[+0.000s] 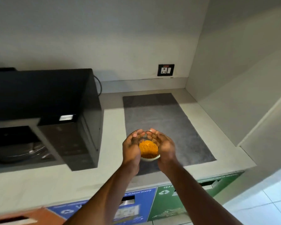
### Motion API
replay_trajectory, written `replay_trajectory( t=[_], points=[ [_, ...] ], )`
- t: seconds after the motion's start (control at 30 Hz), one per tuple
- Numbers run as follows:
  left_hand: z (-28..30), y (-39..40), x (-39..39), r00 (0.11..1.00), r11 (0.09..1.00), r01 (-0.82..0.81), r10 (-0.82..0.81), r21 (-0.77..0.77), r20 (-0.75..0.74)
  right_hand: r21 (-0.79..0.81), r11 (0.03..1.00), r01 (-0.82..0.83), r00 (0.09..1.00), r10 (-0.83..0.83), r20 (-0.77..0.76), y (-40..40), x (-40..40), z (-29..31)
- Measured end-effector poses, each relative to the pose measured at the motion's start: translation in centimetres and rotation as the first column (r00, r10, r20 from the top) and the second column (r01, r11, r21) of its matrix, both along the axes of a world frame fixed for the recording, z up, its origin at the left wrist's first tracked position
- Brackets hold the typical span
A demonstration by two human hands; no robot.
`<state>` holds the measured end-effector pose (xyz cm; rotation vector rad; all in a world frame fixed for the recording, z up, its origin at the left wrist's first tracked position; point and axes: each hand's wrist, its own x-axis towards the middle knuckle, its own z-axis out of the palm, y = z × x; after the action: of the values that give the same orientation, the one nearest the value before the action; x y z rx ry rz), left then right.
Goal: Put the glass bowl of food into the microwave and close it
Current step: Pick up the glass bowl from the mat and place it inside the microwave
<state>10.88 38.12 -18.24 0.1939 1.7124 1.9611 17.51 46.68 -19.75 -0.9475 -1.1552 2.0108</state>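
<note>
Head view. I have the glass bowl (pixel 148 146) cupped between both palms, above the near part of the grey mat (pixel 167 120) on the pale countertop (pixel 113 120). My left hand (pixel 131 151) wraps the bowl's left wall, fingers (pixel 137 135) curled over the rim; my right hand (pixel 165 146) mirrors it on the right wall. Both are closed round the glass, neither flat nor clenched. Whether the bowl's base touches the mat or hangs just clear, I cannot tell.

The relation that matters: the microwave (pixel 45 103) stands to my left, and its open cavity (pixel 15 143) lies well apart from the bowl, leftward and a little farther back. The black panel side of the oven stands between bowl and cavity. My left hand is the nearer one to the opening. The door is out of frame, so its position is unknown.

Materials. Bowl: clear, smooth, round, no long axis, thick pale base. Food (pixel 148 148): orange, fine loose strands, heaped low below the rim. My judgement: slick glass, loose fill, so it wants carrying level. Microwave: matt black box; a glass turntable (pixel 16 153) shows dimly inside. Countertop: smooth, light, stone-like. Mat: dull, textile-looking. A wall socket (pixel 165 70) sits behind.
</note>
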Motion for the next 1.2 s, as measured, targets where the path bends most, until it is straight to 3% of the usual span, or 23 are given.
replay_trajectory(
  t=[0.07,0.27,0.33,0.47,0.87,1.2],
  points=[
    [1.7,-3.1,1.1,1.000,1.000,-0.008,0.008,0.003,0.010,-0.038,0.999,-0.020,1.000,0.020,-0.009,-2.9,0.7,1.2],
    [5.0,-14.6,2.5,0.999,0.998,-0.054,0.054,0.010,0.009,0.055,0.991,-0.123,0.992,0.122,0.021,-13.3,1.7,4.8],
    [5.8,-21.9,2.4,0.996,0.996,-0.087,0.087,0.019,0.004,0.067,0.981,-0.179,0.984,0.179,0.006,-20.8,1.8,6.5],
    [6.5,-23.7,2.0,0.996,0.996,-0.086,0.086,-0.010,-0.026,0.082,0.980,-0.183,0.983,0.184,-0.008,-22.4,1.4,7.0],
    [6.2,-38.3,-0.2,0.979,0.979,-0.203,0.202,-0.027,-0.025,-0.022,0.951,-0.309,0.951,0.309,-0.013,-37.3,-1.2,7.1],
    [3.8,-40.5,-4.7,0.966,0.969,-0.246,0.243,0.021,0.087,-0.023,0.945,-0.327,0.941,0.328,0.083,-39.1,-7.3,4.7]
  ],
)
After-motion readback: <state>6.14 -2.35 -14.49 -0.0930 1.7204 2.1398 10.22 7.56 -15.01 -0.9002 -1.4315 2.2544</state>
